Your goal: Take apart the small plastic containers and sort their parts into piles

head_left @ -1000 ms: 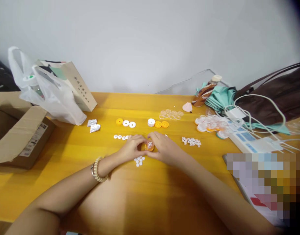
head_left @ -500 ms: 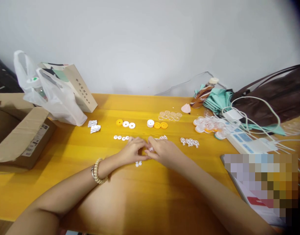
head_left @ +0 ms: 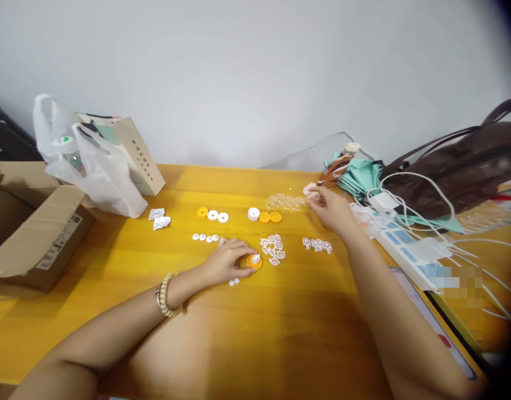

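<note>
The left hand (head_left: 228, 260) pinched a small round orange plastic cap (head_left: 254, 261) on the yellow wooden surface (head_left: 247, 328); the right hand (head_left: 328, 206), fingers loosely curled, touched clear plastic rings (head_left: 286, 201).

A plain white wall (head_left: 247, 72) stands behind the yellow wooden worktop (head_left: 255, 333), which reaches up to it. The light is soft and even, with weak shadows on the wood.

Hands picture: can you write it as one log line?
left hand: on orange cap | right hand: at clear rings | table: white gear bits
</note>
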{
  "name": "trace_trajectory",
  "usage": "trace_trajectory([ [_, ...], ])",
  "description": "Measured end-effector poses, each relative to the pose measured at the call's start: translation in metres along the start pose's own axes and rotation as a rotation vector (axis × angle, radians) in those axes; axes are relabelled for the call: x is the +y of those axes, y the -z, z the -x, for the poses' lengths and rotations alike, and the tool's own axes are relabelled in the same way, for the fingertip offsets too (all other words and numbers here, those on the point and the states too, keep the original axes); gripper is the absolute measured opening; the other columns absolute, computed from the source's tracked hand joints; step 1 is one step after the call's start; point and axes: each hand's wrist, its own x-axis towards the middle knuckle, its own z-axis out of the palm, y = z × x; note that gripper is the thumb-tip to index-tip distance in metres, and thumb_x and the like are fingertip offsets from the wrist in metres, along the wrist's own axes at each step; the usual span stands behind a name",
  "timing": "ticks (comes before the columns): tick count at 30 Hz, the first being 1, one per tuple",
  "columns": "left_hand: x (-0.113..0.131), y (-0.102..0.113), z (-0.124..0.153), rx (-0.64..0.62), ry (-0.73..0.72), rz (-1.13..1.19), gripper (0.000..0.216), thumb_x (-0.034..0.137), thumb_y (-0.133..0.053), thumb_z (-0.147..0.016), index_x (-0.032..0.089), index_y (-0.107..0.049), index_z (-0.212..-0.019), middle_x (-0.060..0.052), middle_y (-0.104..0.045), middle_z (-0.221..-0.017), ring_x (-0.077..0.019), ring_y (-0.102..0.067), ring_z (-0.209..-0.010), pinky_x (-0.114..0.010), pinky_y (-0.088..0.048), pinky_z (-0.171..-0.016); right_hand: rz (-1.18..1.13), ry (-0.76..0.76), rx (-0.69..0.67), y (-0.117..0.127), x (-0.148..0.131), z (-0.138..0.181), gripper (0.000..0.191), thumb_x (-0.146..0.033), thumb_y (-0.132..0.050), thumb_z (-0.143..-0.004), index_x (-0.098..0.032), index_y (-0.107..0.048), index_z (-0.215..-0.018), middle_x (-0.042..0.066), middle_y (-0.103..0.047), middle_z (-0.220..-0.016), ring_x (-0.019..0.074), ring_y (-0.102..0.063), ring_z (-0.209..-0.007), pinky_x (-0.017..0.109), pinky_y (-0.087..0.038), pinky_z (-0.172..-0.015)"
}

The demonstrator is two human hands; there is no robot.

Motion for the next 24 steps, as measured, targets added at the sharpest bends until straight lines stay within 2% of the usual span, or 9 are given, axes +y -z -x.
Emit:
trace_trajectory([
  [4,0.000,0.000,0.000,0.008,-0.005,0.012,0.033,0.038,-0.064,-0.077,0.023,-0.060,-0.106,-0.004,-0.064,-0.102,-0.0203,-0.055,-0.096,-0.034,-0.030,-0.084,-0.159,0.138,-0.085,-0.014,-0.036,-0.024,0.033,-0.033,-0.053,-0.082,-0.015,-0.054,-0.110,0.008,-0.067,-0.096,0.0179,-0.063,-0.083,0.028,-0.048,-0.072],
  [7,0.001,0.000,0.000,0.012,-0.005,0.021,0.033,0.038,-0.065,-0.077,0.022,-0.060,-0.106,-0.004,-0.064,-0.102,-0.0201,-0.056,-0.096,-0.034,-0.030,-0.085,0.010,0.287,-0.291,-0.033,-0.068,-0.044,0.033,-0.033,-0.053,-0.084,-0.016,-0.054,-0.112,0.008,-0.066,-0.102,0.0187,-0.061,-0.092,0.028,-0.045,-0.076],
  [10,0.003,0.003,0.001,-0.002,-0.002,0.018,0.032,0.037,-0.064,-0.078,0.022,-0.060,-0.106,-0.004,-0.065,-0.101,-0.0196,-0.056,-0.095,-0.033,-0.030,-0.085,0.122,0.305,-0.380,-0.056,-0.082,-0.057,0.025,-0.028,-0.060,-0.078,-0.017,-0.061,-0.100,0.009,-0.068,-0.098,0.0214,-0.061,-0.089,0.030,-0.044,-0.075],
  [13,0.003,0.005,0.001,-0.005,0.003,0.010,0.032,0.036,-0.064,-0.078,0.022,-0.060,-0.107,-0.003,-0.065,-0.100,-0.0195,-0.056,-0.095,-0.033,-0.031,-0.084,0.184,0.293,-0.394,-0.072,-0.080,-0.061,0.020,-0.024,-0.063,-0.075,-0.016,-0.063,-0.094,0.011,-0.068,-0.095,0.0241,-0.061,-0.088,0.032,-0.042,-0.074],
  [17,0.003,0.003,0.000,-0.010,0.004,0.005,0.033,0.036,-0.064,-0.079,0.022,-0.060,-0.108,-0.004,-0.065,-0.100,-0.0204,-0.056,-0.095,-0.033,-0.031,-0.084,0.223,0.288,-0.390,-0.080,-0.069,-0.061,0.021,-0.024,-0.064,-0.073,-0.015,-0.065,-0.092,0.014,-0.066,-0.099,0.0261,-0.059,-0.093,0.033,-0.041,-0.077],
  [21,0.004,0.006,0.000,-0.027,0.012,0.000,0.041,0.040,-0.066,-0.077,0.023,-0.057,-0.113,-0.005,-0.064,-0.104,-0.0222,-0.055,-0.098,-0.035,-0.031,-0.086,0.204,0.275,-0.350,-0.077,-0.066,-0.061,0.033,-0.026,-0.066,-0.072,-0.013,-0.063,-0.102,0.015,-0.065,-0.104,0.0280,-0.057,-0.099,0.038,-0.039,-0.085],
  [24,0.005,0.024,0.000,-0.040,0.007,-0.029,0.054,0.045,-0.069,-0.073,0.024,-0.052,-0.120,-0.007,-0.061,-0.113,-0.0246,-0.052,-0.105,-0.038,-0.032,-0.088,0.156,0.273,-0.282,-0.065,-0.069,-0.051,0.043,-0.031,-0.063,-0.075,-0.014,-0.056,-0.114,0.014,-0.060,-0.116,0.0284,-0.051,-0.110,0.042,-0.034,-0.095],
])
